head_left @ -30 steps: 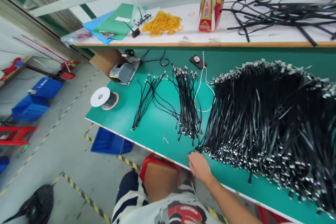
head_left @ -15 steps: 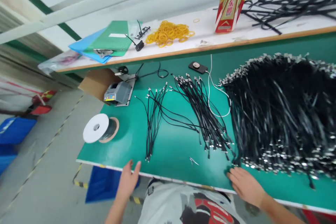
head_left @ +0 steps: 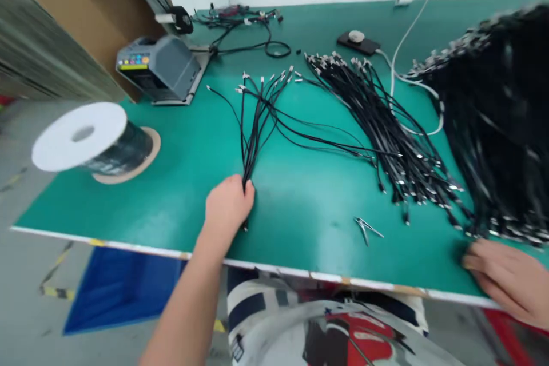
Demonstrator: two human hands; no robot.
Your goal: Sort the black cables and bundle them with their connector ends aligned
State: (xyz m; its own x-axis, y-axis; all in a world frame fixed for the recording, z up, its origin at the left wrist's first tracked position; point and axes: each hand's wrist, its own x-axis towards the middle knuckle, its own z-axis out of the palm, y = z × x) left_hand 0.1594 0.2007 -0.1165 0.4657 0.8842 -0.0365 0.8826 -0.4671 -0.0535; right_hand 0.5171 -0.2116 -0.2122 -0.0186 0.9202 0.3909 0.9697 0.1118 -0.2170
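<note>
My left hand (head_left: 229, 203) is wrapped round the lower part of a small bundle of thin black cables (head_left: 256, 126), which lies on the green table. The cables' light connectors fan out at the far end, and a short end shows below my fist. At the right, my right hand (head_left: 504, 274) rests at the table's front edge with its fingers curled. It is slightly blurred, and whatever its fingers may hold is hidden. Just beyond it lies a large heap of black cables (head_left: 497, 114). Between my hands is a middle-sized bundle of black cables (head_left: 381, 126).
Metal tweezers (head_left: 366, 229) lie near the front edge. A cable spool (head_left: 122, 151) and a grey tape dispenser (head_left: 165, 66) stand at the left. A black power bank (head_left: 358, 43) with a white cord (head_left: 392, 80) lies at the back. Below the edge is a blue bin (head_left: 124, 286).
My left hand has moved from the table edge onto the small cable bundle and closed round it. The view has come closer and lower. My right hand stays near the front edge.
</note>
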